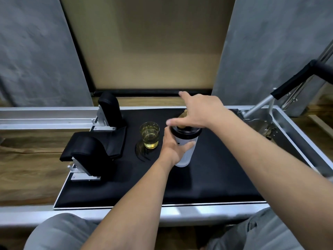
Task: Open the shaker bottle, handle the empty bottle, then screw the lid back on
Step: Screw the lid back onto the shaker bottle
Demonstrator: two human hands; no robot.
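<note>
1. Because the lid needs something to turn against, your left hand (pixel 173 150) is wrapped around the frosted body of the shaker bottle (pixel 187 150), thumb on one side and fingers curled round the far side, pinning it upright on the black worktop (pixel 207 186) a little past its middle.
2. At the top of the bottle sits the black lid (pixel 186 132), apparently still seated on the rim. A tan part shows on top of it; I cannot tell what it is.
3. Your right hand (pixel 200 114) hovers over the lid with fingers spread wide and blurred, gripping nothing that I can make out. Judged from the pose, it is placed to clamp or turn the lid.
4. At nine o'clock of the bottle, just beside your left hand, stands a glass (pixel 150 135) of yellowish liquid, close enough to be knocked, so keep your elbow in.
5. Farther toward nine o'clock stand two black padded blocks (pixel 93 152).
</note>
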